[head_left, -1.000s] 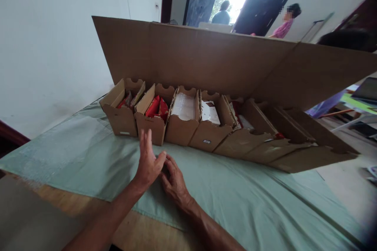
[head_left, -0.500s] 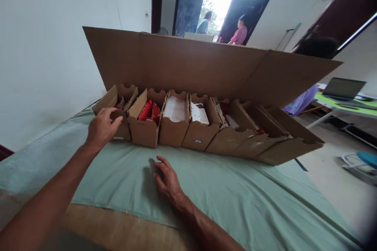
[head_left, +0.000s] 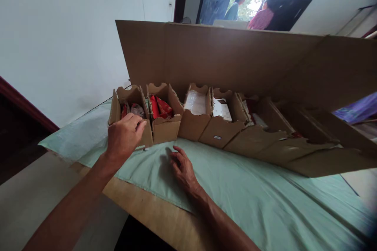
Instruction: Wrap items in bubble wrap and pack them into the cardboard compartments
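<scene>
My left hand [head_left: 125, 134] is at the front of the leftmost cardboard box [head_left: 112, 109], fingers closed over the top edge of its front wall; the fingertips are hidden. Inside that box lie red and clear plastic packets [head_left: 137, 110]. Beside it stands a second cardboard box [head_left: 166, 128] with red packets [head_left: 160, 108] in it. My right hand [head_left: 184, 168] is empty just over the green cloth [head_left: 235, 188], its fingers loosely bent and apart, in front of the second and third boxes.
More open boxes run to the right, one with a bubble-wrapped item [head_left: 196, 102], another with a white perforated piece [head_left: 222, 109]. A tall cardboard panel [head_left: 224, 53] stands behind them. The wooden table edge [head_left: 141, 200] is near me. Two people are by the doorway.
The view has turned left. My left hand has closed over the leftmost box's front edge, and the two leftmost boxes now stand at a different angle. My right hand keeps its pose.
</scene>
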Tool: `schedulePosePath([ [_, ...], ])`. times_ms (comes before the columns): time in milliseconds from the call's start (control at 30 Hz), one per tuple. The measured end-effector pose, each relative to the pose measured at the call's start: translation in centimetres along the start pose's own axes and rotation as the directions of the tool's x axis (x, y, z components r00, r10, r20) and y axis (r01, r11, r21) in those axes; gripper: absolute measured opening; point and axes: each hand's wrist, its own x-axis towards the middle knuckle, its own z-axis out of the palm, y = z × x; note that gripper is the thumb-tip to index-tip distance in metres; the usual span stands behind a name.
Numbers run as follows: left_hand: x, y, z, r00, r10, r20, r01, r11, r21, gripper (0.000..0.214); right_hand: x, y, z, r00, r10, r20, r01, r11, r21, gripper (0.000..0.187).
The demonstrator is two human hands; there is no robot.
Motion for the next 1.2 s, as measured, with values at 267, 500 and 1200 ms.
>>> schedulePosePath([
  [267,-3.1,0.3,-3.2,0.999,-0.026,0.024,0.027,0.999,-0.04,0.021,0.1,-0.8,-0.5,0.999,-0.028,0.024,0.028,1.0,-0.002,0.023],
  [500,-1.9,2.0,-6.0,0.996,0.003,-0.085,-0.029,0.95,-0.31,0.023,0.3,-1.2,-0.8,0.999,-0.02,0.033,0.02,1.0,-0.014,0.022],
  [1200,13.7,-1.7,2.1,0.669,0.164,0.725,-0.35,0.93,0.112,0.027,7.1,-2.0,2.0,0.964,0.057,0.259,-0.003,0.979,-0.205,0.058],
])
